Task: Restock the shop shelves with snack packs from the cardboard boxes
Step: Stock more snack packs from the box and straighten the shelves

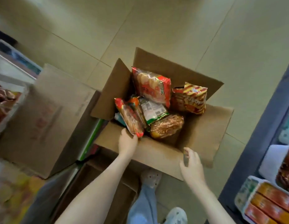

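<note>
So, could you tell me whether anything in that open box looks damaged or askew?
Nothing looks spilled or torn. The snack packs lie jumbled at angles in the cardboard box, and the left hand grips a tilted red pack by its corner.

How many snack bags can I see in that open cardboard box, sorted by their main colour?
Red packs: 2, the round-cracker pack and the red pack gripped by the left hand
Red-and-yellow striped pack: 1
Green-and-white pack: 1
Bronze-orange pack: 1
Total: 5; a teal sliver by the left wall of the open box is too hidden to count
</note>
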Available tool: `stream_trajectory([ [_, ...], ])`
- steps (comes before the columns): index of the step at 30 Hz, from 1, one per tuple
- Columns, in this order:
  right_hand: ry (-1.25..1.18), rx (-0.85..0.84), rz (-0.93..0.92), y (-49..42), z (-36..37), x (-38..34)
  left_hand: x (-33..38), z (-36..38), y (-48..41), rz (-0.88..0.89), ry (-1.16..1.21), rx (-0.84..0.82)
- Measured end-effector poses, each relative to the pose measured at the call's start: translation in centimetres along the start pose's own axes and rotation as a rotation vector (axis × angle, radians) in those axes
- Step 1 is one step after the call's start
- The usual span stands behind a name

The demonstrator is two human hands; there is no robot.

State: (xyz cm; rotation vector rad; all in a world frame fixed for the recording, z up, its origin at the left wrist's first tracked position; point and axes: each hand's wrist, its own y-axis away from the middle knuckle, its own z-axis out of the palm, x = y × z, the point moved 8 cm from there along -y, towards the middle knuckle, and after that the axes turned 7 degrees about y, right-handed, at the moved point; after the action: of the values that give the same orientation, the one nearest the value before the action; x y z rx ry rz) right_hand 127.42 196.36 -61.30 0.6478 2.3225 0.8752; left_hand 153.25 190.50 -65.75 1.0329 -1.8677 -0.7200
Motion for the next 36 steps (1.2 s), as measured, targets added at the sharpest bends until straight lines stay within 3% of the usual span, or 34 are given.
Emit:
stream_trajectory([
  [6,-0.018,-0.087,0.101,-3.2,5.6,3.5,-2.6,4.6,-6.6,-0.250,0.187,0.073],
  [13,-0.035,-0.073,0.032,-1.8,2.2,1.8,-3.3,3.3,-4.4,-0.267,0.342,0.095],
  [17,-0.057,-0.070,-0.018,0.5,-4.3,-0.6,-1.2,1.5,3.9,-0.202,0.504,-0.178],
  [23,-0.327,-0.255,-0.069,8.6,-13.1,-5.5,6.5,-0.2,21.4,0.120,0.552,-0.674],
  [28,-0.168,-0.012,-0.103,21.1,-23.3,-2.5,9.8,-2.1,35.8,0.329,0.386,-0.948],
  [31,-0.294,0.143,-0.078,32.2,-28.1,1.6,9.1,-2.9,45.3,0.416,0.287,-1.110],
  [36,-0.487,0.632,-0.123,52.5,-33.4,7.2,9.3,-2.9,61.9,0.778,0.282,-1.114],
])
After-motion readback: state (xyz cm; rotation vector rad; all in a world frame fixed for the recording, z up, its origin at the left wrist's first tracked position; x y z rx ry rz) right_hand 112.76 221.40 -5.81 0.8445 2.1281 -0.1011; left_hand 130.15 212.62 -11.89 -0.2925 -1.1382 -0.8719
